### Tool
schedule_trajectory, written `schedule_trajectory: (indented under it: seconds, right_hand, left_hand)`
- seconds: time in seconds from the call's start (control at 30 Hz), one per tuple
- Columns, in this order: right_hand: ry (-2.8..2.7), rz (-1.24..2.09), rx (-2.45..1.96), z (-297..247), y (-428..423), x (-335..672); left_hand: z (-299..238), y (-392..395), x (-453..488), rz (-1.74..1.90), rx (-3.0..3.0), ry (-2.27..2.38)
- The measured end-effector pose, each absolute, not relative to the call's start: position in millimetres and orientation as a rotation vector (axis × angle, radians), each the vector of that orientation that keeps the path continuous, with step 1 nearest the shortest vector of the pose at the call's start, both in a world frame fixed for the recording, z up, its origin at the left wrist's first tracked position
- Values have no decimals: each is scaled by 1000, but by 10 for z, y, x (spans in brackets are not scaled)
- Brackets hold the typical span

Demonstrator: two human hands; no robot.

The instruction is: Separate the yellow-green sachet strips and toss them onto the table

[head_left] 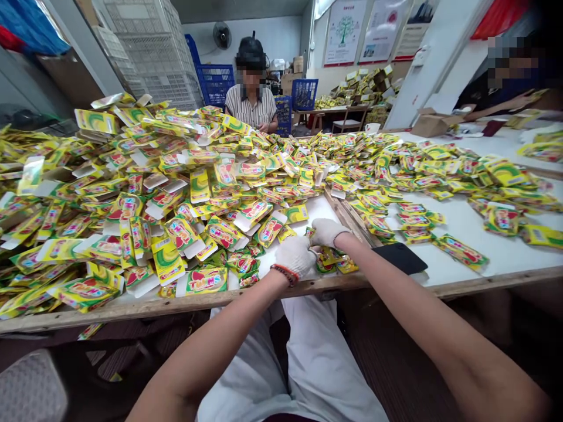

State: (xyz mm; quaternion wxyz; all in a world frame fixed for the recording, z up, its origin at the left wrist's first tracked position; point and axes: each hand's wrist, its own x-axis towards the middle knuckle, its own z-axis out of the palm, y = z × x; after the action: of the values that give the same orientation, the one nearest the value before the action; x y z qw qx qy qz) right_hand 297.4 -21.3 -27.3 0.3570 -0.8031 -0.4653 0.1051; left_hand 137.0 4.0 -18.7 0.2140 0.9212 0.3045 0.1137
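From where I sit, the counter (451, 218) fills most of my view, white-topped with a wooden front edge. The heap of cartons (176, 170) covers its left side, piled steep and loose; I judge that a nudge near its foot could start a slide toward the hands. A person (251, 108) is behind the heap, on the far side, and a slide that way could reach them too. A wooden strip (347, 214) divides the surface, and my right forearm crosses above it; a sleeveless wrist dragged low could catch there. The black flat object (402, 259) lies beside that forearm, partly hidden, and an outward elbow might push it off the edge.

My left hand (294, 258) and right hand (328, 233), both gloved, are close together with fingers curled inward; I cannot tell how firmly either grips. One carton (206, 280) lies near the front edge, where a forearm sweep could drop it. Wrapped packets (244, 264) lie left of the left hand. The small piece (310, 233) is between the two hands, mostly covered; thick glove fabric could let it slip.
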Motion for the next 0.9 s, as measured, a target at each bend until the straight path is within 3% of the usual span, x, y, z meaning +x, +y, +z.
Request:
schedule_trajectory:
  seconds: [0.27, 0.5, 0.67, 0.9]
  right_hand:
    - [-1141, 155, -2167, -18, -787, 3095]
    - [-935, 547, -1767, -119, -1170, 2770]
    - [-978, 638, -1711, -251, -1102, 2499]
    - [-1308, 462, -1784, -210, -1113, 2380]
  left_hand:
    - [-416, 2, 1754, 397, 2261, 762]
    - [-352, 227, 1460, 563, 1766, 612]
    - [-270, 103, 1169, 510, 1327, 476]
    - [-312, 44, 950, 579, 1025, 484]
